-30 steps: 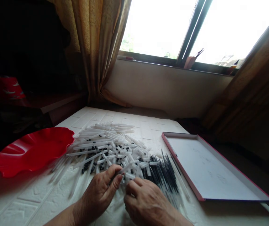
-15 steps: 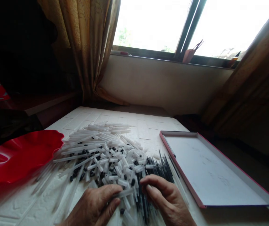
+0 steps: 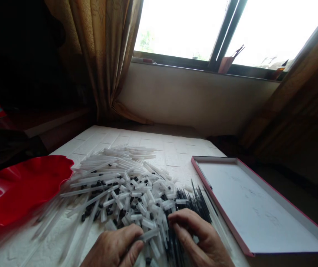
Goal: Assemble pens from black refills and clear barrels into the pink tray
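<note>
My left hand (image 3: 117,244) pinches a translucent pen cap (image 3: 149,234) between thumb and forefinger, its free end pointing right. Just across from it, my right hand (image 3: 199,235) is curled, thumb and forefinger close together; whatever they hold, if anything, cannot be made out. Beyond both hands spreads a pile of clear pen caps (image 3: 148,196) mixed with small black plugs (image 3: 109,211). Long clear pen barrels (image 3: 92,181) lie behind and to the left of it. Thin black pen refills (image 3: 199,202) are bunched beside and under my right hand.
A red wavy-edged bowl (image 3: 36,181) stands at the left of the white brick-patterned table top (image 3: 172,148). At the right lies a shallow pink-edged box lid (image 3: 222,215) with a white inside. A curtain (image 3: 100,55) and a window (image 3: 181,29) are behind.
The view has shifted slightly, so the tray and bowl sit a little differently. Both hands stay almost in place, the left still pinching the pen cap.
</note>
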The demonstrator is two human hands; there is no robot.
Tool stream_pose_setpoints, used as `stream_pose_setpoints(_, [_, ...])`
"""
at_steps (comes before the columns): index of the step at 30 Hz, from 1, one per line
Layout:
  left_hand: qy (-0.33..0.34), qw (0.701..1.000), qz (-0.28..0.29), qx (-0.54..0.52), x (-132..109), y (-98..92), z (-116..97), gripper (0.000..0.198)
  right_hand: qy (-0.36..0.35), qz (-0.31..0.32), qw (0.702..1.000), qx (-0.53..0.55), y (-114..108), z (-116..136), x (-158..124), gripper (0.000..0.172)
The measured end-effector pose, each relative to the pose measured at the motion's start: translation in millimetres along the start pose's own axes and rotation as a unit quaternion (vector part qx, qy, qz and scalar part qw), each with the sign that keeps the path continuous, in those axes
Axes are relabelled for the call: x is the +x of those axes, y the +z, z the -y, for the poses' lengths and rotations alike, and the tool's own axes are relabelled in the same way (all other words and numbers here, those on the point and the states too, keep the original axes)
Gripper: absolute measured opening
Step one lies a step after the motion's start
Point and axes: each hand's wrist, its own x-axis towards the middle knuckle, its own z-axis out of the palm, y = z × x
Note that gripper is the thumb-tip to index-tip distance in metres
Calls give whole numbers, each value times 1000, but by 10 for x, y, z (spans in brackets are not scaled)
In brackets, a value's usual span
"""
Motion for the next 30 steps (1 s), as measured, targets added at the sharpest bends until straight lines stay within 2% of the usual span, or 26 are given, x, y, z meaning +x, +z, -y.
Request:
stream_pose_setpoints(4, [3,1000,-27,3,8,-46,-35,17,-41,97,991,-87,-67,181,224,20])
stream_pose_setpoints(9, [20,998,-61,2,34,-91,-46,18,-59,107,956,-268,96,195,474,22])
stream_pose_setpoints(13, [-5,997,-75,-5,42,-86,14,13,-69,150,904,-394,254,158,514,19])
stream_pose_setpoints(15, [-22,997,-74,-11,46,-91,37,14,-79,157,891,-418,291,148,502,16])
stream_pose_setpoints(17, [-36,997,-68,-14,49,-101,47,14,-91,151,897,-405,295,132,485,14])
stream_pose_setpoints(21, [-25,998,-62,-8,47,-124,38,14,-100,77,955,-270,198,103,426,14])
stream_pose_setpoints(23, [-8,998,-58,-1,49,-131,29,13,-85,54,973,-207,114,100,364,16])
stream_pose_setpoints(26, [9,1000,-28,-5,61,-127,20,12,-86,46,980,-172,17,82,237,15])
stream_pose_setpoints(30, [34,999,-1,-3,66,-100,13,16,-130,32,979,-156,23,11,99,18])
